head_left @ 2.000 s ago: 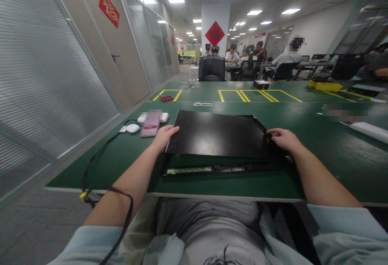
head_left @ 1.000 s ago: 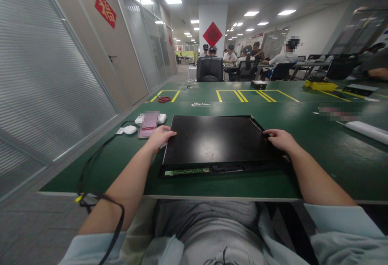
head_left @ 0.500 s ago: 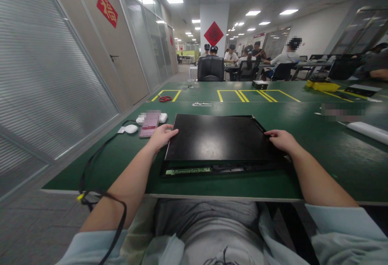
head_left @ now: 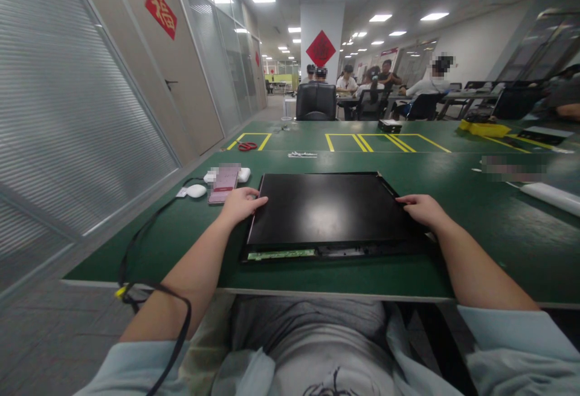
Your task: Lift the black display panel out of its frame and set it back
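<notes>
A flat black panel (head_left: 328,209) lies in a black frame (head_left: 335,253) on the green table (head_left: 453,172) in front of me. A green circuit strip (head_left: 281,255) shows along the frame's near edge. My left hand (head_left: 241,203) grips the panel's left edge, fingers curled over it. My right hand (head_left: 420,209) holds the right edge with fingers closed on it. The panel sits almost flat in the frame.
A pink phone (head_left: 224,183), a white earbud case (head_left: 243,174) and a white puck (head_left: 196,191) with a black cable lie left of the panel. Red scissors (head_left: 248,146) and small parts (head_left: 302,154) lie farther back. A white bar (head_left: 550,194) lies at right. People sit at far tables.
Two seconds ago the panel's near edge was raised well above the frame. It came down, lifted slightly, and now rests nearly flat. Both hands stayed on its side edges.
</notes>
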A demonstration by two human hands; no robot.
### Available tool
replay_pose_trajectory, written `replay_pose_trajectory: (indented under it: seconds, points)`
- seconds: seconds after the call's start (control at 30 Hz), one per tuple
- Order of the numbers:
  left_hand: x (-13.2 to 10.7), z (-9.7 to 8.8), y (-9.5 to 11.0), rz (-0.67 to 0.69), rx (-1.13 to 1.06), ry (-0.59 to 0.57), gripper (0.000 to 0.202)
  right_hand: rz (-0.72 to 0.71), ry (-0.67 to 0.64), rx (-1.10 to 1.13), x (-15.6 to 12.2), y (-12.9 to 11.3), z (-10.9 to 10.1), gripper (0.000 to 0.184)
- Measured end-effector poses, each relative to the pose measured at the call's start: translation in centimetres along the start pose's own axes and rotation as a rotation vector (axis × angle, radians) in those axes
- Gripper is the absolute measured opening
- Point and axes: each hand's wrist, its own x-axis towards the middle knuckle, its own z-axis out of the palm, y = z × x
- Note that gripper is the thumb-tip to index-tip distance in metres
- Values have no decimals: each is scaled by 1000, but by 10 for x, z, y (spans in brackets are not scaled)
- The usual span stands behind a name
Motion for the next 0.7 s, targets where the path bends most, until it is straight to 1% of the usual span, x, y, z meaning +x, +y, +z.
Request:
replay_pose_trajectory:
  seconds: [0.17, 0.37, 0.57, 0.7]
  points:
    - [0, 2, -3, -16, 27, -49, 34, 33, 3, 49, -5, -4, -2, 49]
    - [2, 4, -5, -13, 60, -65, 33, 84, -1, 150, -10, -8, -3, 50]
    - [-1, 4, -2, -3, 40, -44, 27, 100, -1, 183, -11, -10, -3, 51]
    - [-3, 4, 0, -19, 19, -32, 22, 97, 5, 190, -11, -10, -3, 51]
